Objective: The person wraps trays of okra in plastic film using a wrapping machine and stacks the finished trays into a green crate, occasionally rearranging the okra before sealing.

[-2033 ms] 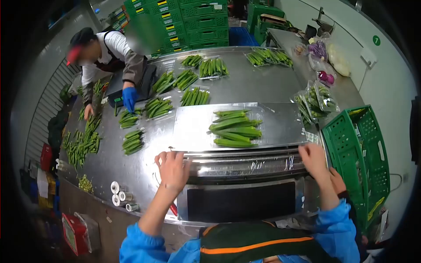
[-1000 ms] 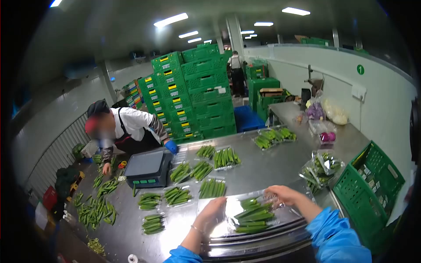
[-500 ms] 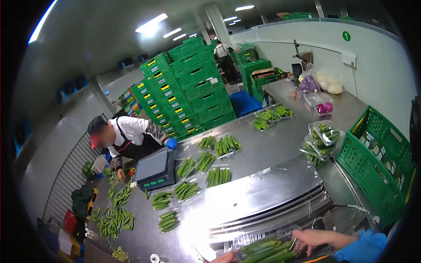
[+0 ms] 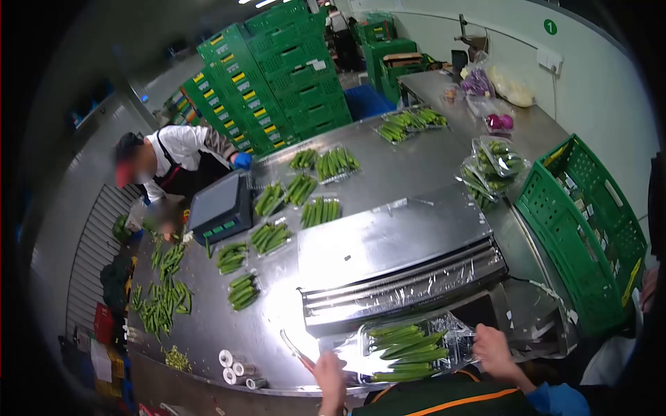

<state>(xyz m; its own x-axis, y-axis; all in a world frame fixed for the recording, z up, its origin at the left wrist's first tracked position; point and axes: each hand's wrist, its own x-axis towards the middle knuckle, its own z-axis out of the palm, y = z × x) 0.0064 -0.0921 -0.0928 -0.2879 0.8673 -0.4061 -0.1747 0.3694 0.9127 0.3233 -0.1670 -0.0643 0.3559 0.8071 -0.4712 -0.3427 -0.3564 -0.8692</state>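
Note:
A tray of okra (image 4: 406,353) lies in front of me, with transparent plastic film (image 4: 458,338) spread over it and past its right end. My right hand (image 4: 494,351) is closed on the film beside the tray's right end. My left hand (image 4: 330,378), somewhat blurred, is closed at the left end, where the film appears to be gripped; the fingertips are partly hidden. Just beyond the tray stands a film-wrapping machine (image 4: 395,239) with a metal top and a roller slot along its near side.
Several okra packs (image 4: 320,211) and a scale (image 4: 220,206) stand on the steel table (image 4: 388,166). Loose okra (image 4: 163,305) lies left, near a co-worker (image 4: 177,156). Small rolls (image 4: 236,367) stand at the front edge. Wrapped packs (image 4: 492,166) and a green crate (image 4: 586,229) are right.
My view has tilted down, bringing the okra tray fully into sight. My hands have moved apart to its two ends, and the film is now drawn out to the right.

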